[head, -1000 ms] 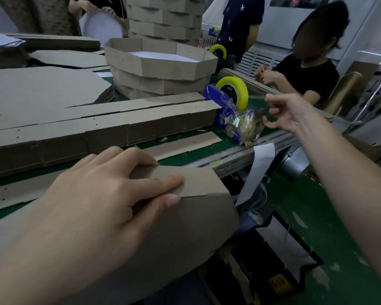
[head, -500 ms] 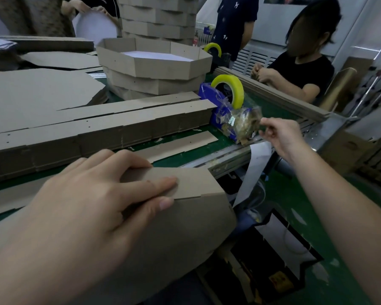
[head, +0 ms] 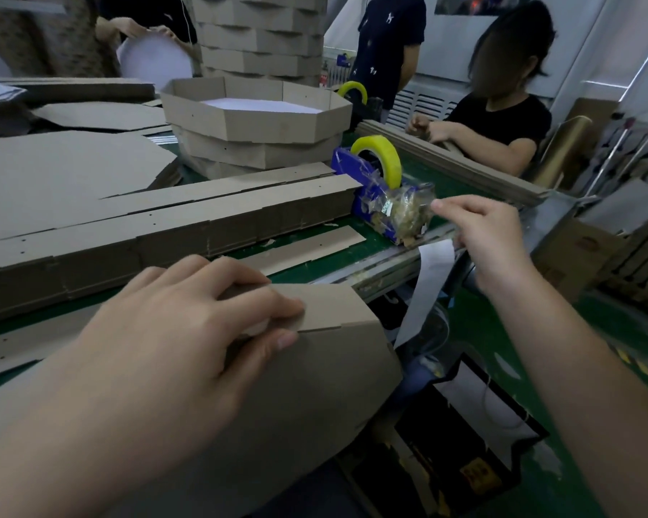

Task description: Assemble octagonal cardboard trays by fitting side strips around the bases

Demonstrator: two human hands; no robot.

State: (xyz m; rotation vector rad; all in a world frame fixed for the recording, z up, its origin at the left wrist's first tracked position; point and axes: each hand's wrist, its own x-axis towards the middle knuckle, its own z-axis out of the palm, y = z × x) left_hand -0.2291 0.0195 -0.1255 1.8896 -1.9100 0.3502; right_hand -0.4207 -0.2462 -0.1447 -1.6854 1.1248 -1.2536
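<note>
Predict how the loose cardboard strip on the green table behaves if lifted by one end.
Probably light: the strip is one thin layer lying flat on the table. Likely hinges or sags, since the tray wall the left hand holds bends sharply at a crease. Pushed, it should slide, not roll.

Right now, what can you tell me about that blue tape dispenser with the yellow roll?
The tape dispenser is a blue block, seemingly plastic, standing upright near the edge of the green table. A yellow tape roll sits on edge in it. Its front is smothered in a crinkled wad of clear tape. The stack of cardboard strips ends right beside it. The right hand reaches its front with curled fingers; whether it pinches tape is unclear.
</note>
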